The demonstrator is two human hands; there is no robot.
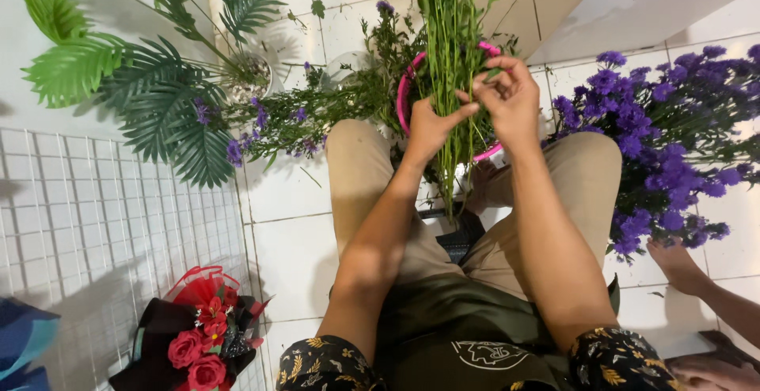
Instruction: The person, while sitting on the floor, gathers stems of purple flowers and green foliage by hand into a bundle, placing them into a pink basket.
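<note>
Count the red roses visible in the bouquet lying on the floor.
3, all in the black-wrapped bouquet at lower left: one rose on the left, one below it near the frame edge, and a smaller bloom above. More may be hidden in the wrapping.

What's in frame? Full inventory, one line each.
bundle of thin green stems: one, green, upright at centre
round pink plastic basin: one, pink, behind the stems
bunch of purple flowers: one, purple, right floor
palm-like green plant: one, green, upper left
bouquet of red roses in black wrap: one, lower left
white wire grid panel: one, left
another person's foot: one, right
left hand: gripping the stems
right hand: pinching a stem
</note>
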